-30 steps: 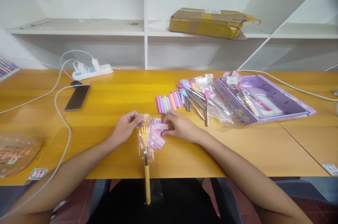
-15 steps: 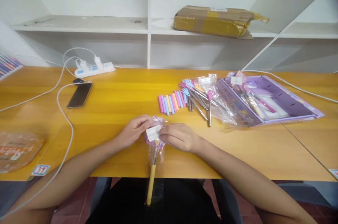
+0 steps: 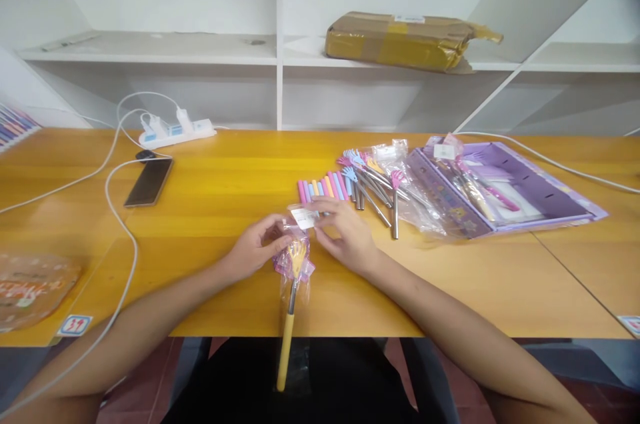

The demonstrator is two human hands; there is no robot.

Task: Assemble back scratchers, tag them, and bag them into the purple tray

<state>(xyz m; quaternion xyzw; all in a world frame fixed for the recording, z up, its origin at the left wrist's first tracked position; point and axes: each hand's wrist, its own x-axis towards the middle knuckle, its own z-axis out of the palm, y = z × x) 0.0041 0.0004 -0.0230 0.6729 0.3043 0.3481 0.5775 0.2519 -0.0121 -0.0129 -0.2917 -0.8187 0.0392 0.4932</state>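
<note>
A yellow-handled back scratcher [image 3: 285, 351] with a yellow hand-shaped head lies in a clear plastic bag [image 3: 303, 307], its handle reaching past the table's front edge. My left hand [image 3: 256, 249] pinches the bag's top beside the scratcher's head. The fingers of my right hand [image 3: 351, 235] are at the flap with the white label [image 3: 303, 217], thumb below; their exact grip is partly hidden. Beyond my right hand lies a row of pastel handle tubes [image 3: 320, 188], partly covered by the fingers. To their right are several loose back scratchers [image 3: 373, 177] with metal rods.
A purple box [image 3: 560, 207] holding packed items stands at the right, with crumpled plastic bags [image 3: 425, 207] beside it. At the left are a phone [image 3: 149, 182], a power strip [image 3: 177, 134] and white cables. A taped carton [image 3: 395, 43] rests on the shelf.
My right hand has moved up and away from me with the labelled flap, uncovering the scratcher's yellow head. My left hand stays at the bag's top. The view has shifted slightly.
</note>
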